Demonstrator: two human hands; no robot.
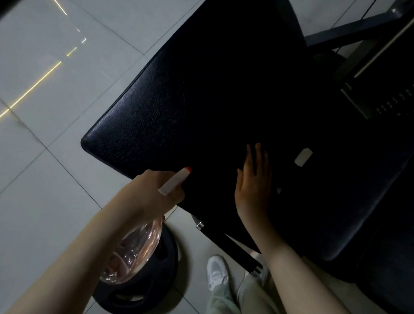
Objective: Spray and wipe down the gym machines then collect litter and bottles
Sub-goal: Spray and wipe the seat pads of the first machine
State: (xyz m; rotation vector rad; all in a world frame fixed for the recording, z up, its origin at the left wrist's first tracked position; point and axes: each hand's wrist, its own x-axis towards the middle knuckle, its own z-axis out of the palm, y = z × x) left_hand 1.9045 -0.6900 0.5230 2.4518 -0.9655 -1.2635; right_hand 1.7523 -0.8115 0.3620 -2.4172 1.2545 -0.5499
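Note:
A black padded bench of a gym machine fills the middle of the head view. My left hand grips a clear spray bottle by its white trigger head with a red nozzle tip, aimed at the pad's near edge. My right hand lies flat on the pad with straight fingers. A small white scrap sits on the pad just right of those fingers.
A black weight plate lies on the grey tiled floor under the bottle. A black bar with chrome ends juts out below the bench. My white shoe stands beside it. Machine frame and weight stack stand at the upper right.

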